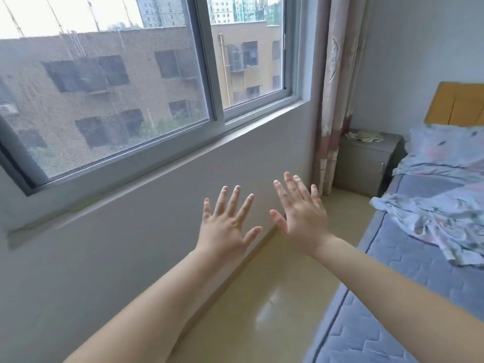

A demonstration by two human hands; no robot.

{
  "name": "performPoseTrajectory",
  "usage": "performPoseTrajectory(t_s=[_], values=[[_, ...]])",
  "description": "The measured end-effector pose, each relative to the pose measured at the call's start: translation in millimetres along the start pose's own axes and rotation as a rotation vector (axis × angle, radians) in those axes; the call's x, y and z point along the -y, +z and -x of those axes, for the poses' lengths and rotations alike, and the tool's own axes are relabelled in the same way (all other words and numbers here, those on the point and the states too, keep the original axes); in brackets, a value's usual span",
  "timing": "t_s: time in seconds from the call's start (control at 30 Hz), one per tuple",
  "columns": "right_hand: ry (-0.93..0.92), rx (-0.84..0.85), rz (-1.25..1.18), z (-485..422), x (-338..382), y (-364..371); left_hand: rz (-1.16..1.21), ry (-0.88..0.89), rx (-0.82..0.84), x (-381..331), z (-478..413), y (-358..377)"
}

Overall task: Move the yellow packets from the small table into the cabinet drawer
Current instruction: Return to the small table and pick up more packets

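My left hand (227, 223) and my right hand (301, 214) are stretched out in front of me side by side, backs up, fingers spread and straight, holding nothing. Far off in the corner stands a small grey bedside cabinet (366, 163) with pale yellowish packets (366, 136) lying on its top. Both hands are well short of it, in the air above the floor. A small knob shows on the cabinet's front; its front looks closed.
A wall with a wide window (131, 100) runs along the left. A curtain (337, 100) hangs in the corner beside the cabinet. A bed (419, 244) with a blue mattress and rumpled sheet fills the right. A strip of glossy floor (275, 297) lies between wall and bed.
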State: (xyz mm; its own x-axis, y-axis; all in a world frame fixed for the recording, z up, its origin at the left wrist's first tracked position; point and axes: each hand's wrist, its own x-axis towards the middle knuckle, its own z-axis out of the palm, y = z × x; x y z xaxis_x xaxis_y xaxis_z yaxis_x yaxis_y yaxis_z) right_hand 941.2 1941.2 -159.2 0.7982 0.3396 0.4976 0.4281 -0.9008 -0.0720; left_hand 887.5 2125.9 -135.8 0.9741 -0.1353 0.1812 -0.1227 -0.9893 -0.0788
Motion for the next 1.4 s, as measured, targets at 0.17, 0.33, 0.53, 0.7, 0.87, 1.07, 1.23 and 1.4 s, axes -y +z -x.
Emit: performPoseTrajectory(t_s=[0.17,0.33,0.53,0.7,0.87,1.07,1.23,1.4], values=[[0.107,0.006,0.077,-93,-35,61,-0.021,0.131,-0.022,40,-129,36],[0.21,0.037,0.161,-181,-78,129,-0.045,0.274,-0.041,68,-268,86],[0.408,0.105,0.228,-301,-146,199,-0.023,0.471,-0.074,80,-463,124],[0.571,0.206,0.26,-375,-219,230,0.022,0.585,-0.039,53,-595,148],[0.695,0.226,0.308,-403,-312,251,0.073,0.695,-0.025,-19,-699,178],[0.76,0.216,0.379,-441,-475,275,0.078,0.776,-0.057,-128,-832,220],[0.778,0.222,0.398,-495,-620,278,0.069,0.797,-0.078,-226,-956,224],[0.774,0.23,0.394,-543,-736,292,0.094,0.81,-0.06,-301,-1063,239]])
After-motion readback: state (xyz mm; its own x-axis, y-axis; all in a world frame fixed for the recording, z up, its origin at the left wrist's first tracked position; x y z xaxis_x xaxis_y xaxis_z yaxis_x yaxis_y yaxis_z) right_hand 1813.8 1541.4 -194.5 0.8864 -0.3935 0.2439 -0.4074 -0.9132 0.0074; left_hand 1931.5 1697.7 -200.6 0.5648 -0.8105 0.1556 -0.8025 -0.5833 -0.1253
